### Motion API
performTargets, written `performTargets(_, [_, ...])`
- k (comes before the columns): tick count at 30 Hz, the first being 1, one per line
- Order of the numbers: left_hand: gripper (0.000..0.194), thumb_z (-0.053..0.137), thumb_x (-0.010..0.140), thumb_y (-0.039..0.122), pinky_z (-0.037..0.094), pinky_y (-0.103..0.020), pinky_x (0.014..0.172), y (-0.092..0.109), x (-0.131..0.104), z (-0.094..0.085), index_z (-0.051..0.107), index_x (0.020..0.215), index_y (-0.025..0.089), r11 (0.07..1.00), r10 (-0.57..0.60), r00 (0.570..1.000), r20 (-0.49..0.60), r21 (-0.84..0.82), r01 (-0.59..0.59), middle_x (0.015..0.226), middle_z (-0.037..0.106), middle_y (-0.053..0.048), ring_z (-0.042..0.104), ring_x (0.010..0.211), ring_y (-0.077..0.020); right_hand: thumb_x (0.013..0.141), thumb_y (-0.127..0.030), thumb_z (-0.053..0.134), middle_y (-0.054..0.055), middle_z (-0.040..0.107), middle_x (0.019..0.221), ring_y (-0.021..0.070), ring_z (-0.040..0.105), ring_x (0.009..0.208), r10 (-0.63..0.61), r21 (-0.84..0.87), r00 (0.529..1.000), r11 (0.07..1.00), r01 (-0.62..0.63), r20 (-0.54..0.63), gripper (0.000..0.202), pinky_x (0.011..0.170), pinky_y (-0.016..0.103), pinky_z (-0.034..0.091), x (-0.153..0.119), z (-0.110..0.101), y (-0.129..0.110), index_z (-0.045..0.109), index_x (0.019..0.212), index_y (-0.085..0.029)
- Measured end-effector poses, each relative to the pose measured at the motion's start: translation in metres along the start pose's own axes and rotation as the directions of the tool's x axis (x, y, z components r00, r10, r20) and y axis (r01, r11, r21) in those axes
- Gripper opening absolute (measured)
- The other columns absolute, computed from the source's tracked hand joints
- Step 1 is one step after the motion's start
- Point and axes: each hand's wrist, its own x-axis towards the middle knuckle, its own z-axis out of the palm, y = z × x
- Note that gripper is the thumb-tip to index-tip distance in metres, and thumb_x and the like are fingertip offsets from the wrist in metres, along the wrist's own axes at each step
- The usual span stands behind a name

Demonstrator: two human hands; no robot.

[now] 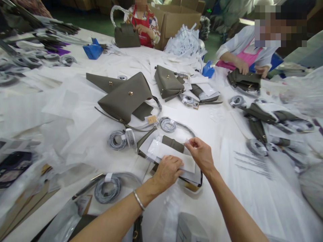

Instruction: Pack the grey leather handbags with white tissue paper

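Tissue paper lies flat over a small olive-grey bag at table centre, right in front of the person. Left hand rests palm-down on the sheet's near edge, fingers together and flat, not gripping; reads as pinning the sheet so it doesn't slide. Right hand pinches the sheet's far right corner between thumb and forefinger, other fingers curled loosely, apparently lifting or folding that corner over the bag. A metal bangle sits on the left wrist.

Bag is mostly covered; only a rolled olive part shows above the paper. A coiled grey strap lies just beyond it, another coil near the left forearm. Bigger olive handbags stand further back, well apart, with a tan tag hanging by one. White table cover is littered with loose paper sheets.

Two other people work at the far side, each with their hands on a bag.
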Motion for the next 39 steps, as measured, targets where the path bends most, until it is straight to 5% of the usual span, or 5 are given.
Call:
performTargets(11, [0.023,0.054,0.094,0.016,0.047,-0.037,0.094,-0.018,-0.003,0.004,0.065,0.112,0.026,0.988,0.154,0.987,-0.052,0.025,-0.153,0.124,0.066,-0.002,0.061,0.112,-0.0187,0.094,-0.023,0.055,0.000,0.061,0.072,0.0159,0.055,0.070,-0.361,-0.033,0.932,0.932,0.362,0.030,0.016,0.071,0.032,0.038,-0.109,0.004,-0.015,0.061,0.079,-0.021])
performTargets(15, [0.033,0.062,0.092,0.038,0.043,-0.039,0.099,-0.024,-0.010,0.001,0.060,0.122,0.023,0.954,0.277,0.960,0.046,0.109,-0.281,0.130,0.063,-0.005,0.055,0.121,-0.0208,0.090,-0.039,0.059,0.003,0.067,0.083,0.0189,0.061,0.078,0.098,0.060,0.984,0.994,-0.089,-0.151,0.019,0.075,0.033,0.046,-0.125,-0.017,0.010,0.064,0.085,-0.022])
performTargets(22, [0.036,0.045,0.098,0.016,0.041,-0.036,0.098,-0.016,-0.013,-0.005,0.047,0.134,0.016,0.817,0.385,0.912,0.144,0.406,-0.409,0.139,0.054,-0.009,0.049,0.126,-0.0201,0.068,-0.057,0.068,0.012,0.068,0.111,0.0261,0.068,0.086,0.678,0.389,0.652,0.531,-0.753,0.338,0.059,0.062,0.036,0.056,-0.144,-0.009,0.056,0.059,0.111,-0.017])
performTargets(32, [0.031,0.040,0.100,0.015,0.040,-0.037,0.089,-0.023,0.009,-0.011,0.051,0.129,0.017,0.817,0.396,0.912,0.106,0.413,-0.402,0.131,0.060,-0.009,0.056,0.112,-0.0212,0.066,-0.054,0.071,0.011,0.074,0.102,0.0300,0.068,0.092,0.539,0.313,0.798,0.735,-0.601,0.268,0.050,0.084,0.046,0.054,-0.172,-0.041,0.104,0.071,0.101,-0.018])
performTargets(39, [0.037,0.059,0.090,0.016,0.041,-0.037,0.093,-0.031,0.015,-0.017,0.055,0.126,0.023,0.932,0.287,0.953,0.101,0.199,-0.302,0.133,0.061,-0.004,0.057,0.111,-0.0206,0.092,-0.030,0.058,0.006,0.070,0.098,0.0221,0.063,0.095,-0.106,-0.105,0.989,0.990,0.096,-0.101,0.015,0.088,0.039,0.048,-0.165,-0.035,0.053,0.066,0.102,-0.023])
